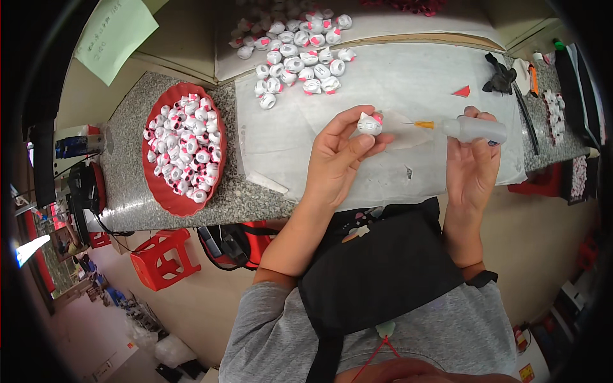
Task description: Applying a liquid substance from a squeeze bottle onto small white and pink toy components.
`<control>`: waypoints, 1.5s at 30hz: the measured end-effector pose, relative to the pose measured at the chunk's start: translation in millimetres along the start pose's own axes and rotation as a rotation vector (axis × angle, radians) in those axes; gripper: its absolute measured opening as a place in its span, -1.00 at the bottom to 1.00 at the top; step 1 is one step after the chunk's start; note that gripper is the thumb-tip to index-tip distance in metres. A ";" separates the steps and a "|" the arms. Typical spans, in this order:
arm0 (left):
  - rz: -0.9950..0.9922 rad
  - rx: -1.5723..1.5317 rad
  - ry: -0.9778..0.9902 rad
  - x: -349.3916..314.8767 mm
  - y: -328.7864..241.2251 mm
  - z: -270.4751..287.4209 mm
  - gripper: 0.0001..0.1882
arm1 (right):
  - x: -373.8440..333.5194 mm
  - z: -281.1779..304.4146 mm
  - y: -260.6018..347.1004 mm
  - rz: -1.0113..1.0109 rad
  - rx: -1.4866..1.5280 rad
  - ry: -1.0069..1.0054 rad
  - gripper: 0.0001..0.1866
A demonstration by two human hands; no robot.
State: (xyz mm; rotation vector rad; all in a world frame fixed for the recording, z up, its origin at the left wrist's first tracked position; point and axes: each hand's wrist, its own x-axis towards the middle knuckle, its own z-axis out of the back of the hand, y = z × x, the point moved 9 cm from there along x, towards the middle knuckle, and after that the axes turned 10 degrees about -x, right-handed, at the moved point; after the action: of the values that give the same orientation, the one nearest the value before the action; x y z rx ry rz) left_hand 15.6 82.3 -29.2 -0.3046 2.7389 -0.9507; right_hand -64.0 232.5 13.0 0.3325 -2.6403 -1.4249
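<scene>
Between thumb and fingers, my left hand (341, 150) pinches a small white cat-head figurine (368, 124) with a pink bow, its ears toward the far side. To its right, my right hand (474, 153) grips a translucent squeeze bottle (476, 129) lying sideways. The bottle's orange needle tip (424, 124) points left at the figurine, with a gap between them. Both hands are above a white paper sheet (287, 153). A pile of similar cat heads (295, 65) lies on the sheet's far left part.
A red scalloped tray (153, 185) full of cat heads stands on the speckled counter (121, 140) at left. A red scrap (461, 91) and a crumpled black item (500, 75) lie at right. A red stool (163, 258) stands below the counter. A handwritten note (116, 38) hangs upper left.
</scene>
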 end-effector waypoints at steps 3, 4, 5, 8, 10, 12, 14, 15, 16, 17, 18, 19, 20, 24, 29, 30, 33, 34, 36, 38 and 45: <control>-0.045 -0.022 0.002 -1.5 -1.7 1.1 -0.63 | -7.4 -7.9 15.5 0.245 -0.222 0.086 -0.70; -0.041 -0.025 -0.002 -1.9 -0.3 1.5 -0.63 | -8.8 -8.2 13.5 0.240 -0.225 0.084 -0.70; -0.125 0.006 -0.004 -3.0 -6.9 1.4 -0.64 | -14.3 -14.2 22.3 0.375 -0.337 0.104 -0.69; -0.232 0.064 0.004 -5.8 -14.2 2.7 -0.64 | -24.1 -26.1 28.4 0.543 -0.472 0.163 -0.65; -0.247 0.088 0.022 -6.5 -15.4 1.0 -0.65 | -28.5 -30.7 29.4 0.591 -0.521 0.198 -0.59; -0.213 0.083 -0.023 -7.0 -15.0 2.5 -0.63 | -30.8 -34.7 29.6 0.613 -0.540 0.238 -0.58; -0.222 0.070 -0.012 -7.1 -15.4 -0.9 -0.63 | -33.3 -38.6 30.1 0.637 -0.558 0.278 -0.58; -0.235 0.061 -0.001 -7.4 -16.2 -1.9 -0.63 | -35.5 -41.6 30.9 0.668 -0.582 0.297 -0.57; -0.235 0.060 -0.004 -7.3 -15.8 -0.4 -0.63 | -37.9 -44.5 31.8 0.701 -0.605 0.315 -0.56; -0.243 0.090 0.002 -7.1 -15.8 0.6 -0.63 | -38.2 -45.2 32.0 0.699 -0.605 0.316 -0.56; -0.251 0.119 0.009 -6.9 -15.9 0.8 -0.63 | -38.9 -47.2 31.8 0.697 -0.613 0.337 -0.56; -0.251 0.119 0.007 -6.8 -15.7 1.1 -0.63 | -39.6 -49.1 31.1 0.694 -0.621 0.357 -0.55; -0.259 0.113 0.006 -7.0 -16.3 1.3 -0.63 | -39.8 -49.4 30.7 0.693 -0.620 0.358 -0.55; -0.257 0.095 0.011 -6.8 -16.4 -0.3 -0.63 | -41.1 -51.1 32.2 0.695 -0.614 0.375 -0.55; -0.241 0.099 0.019 -6.9 -14.8 -1.2 -0.63 | -41.3 -51.5 30.7 0.701 -0.620 0.385 -0.54; -0.237 0.094 0.019 -6.9 -14.4 -1.1 -0.63 | -41.2 -52.2 31.0 0.700 -0.625 0.389 -0.54; -0.239 0.105 0.023 -6.9 -14.3 -1.1 -0.63 | -41.0 -52.1 31.0 0.690 -0.628 0.395 -0.55; -0.238 0.105 0.023 -6.7 -14.1 -1.2 -0.63 | -40.8 -51.8 30.9 0.683 -0.626 0.398 -0.56; -0.238 0.102 0.010 -6.4 -13.9 -0.4 -0.63 | -40.3 -51.0 32.1 0.681 -0.630 0.399 -0.56; -0.232 0.102 0.009 -6.6 -14.0 0.1 -0.63 | -39.9 -50.3 32.1 0.679 -0.635 0.400 -0.57; -0.230 0.117 0.016 -6.8 -12.8 -1.6 -0.63 | -39.4 -46.6 34.2 0.715 -0.614 0.349 -0.59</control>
State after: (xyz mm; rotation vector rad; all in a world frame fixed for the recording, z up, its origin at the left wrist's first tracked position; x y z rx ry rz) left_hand 23.2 75.2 -18.9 -0.6024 2.6897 -1.1697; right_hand -20.6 222.8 67.0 -0.3603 -1.6595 -1.5994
